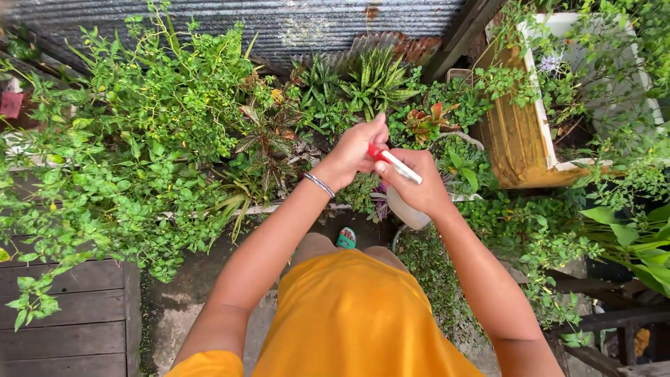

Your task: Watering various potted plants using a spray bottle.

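Everywhere around the person is green: a big leafy shrub [132, 132] fills the left side, spiky striped plants [373, 80] stand straight ahead against a corrugated metal wall [279, 24], and a yellow-sided planter box [520, 136] sits off to the right with small vines spilling over it. Low groundcover [440, 272] crowds the bare ground just beside the person's right leg, and dark wooden planks [66, 314] lie at the lower left. A foot in a green sandal [346, 239] shows between the arms. Both hands meet at chest height over the plants. The right hand [417, 185] is wrapped round the neck of a whitish spray bottle [408, 213], whose body hangs below the fist, mostly hidden. Its white trigger lever [401, 167] slants up to a red nozzle tip [377, 151]. The left hand [356, 150], a beaded bracelet [319, 184] at its wrist, pinches that red tip between thumb and fingers.
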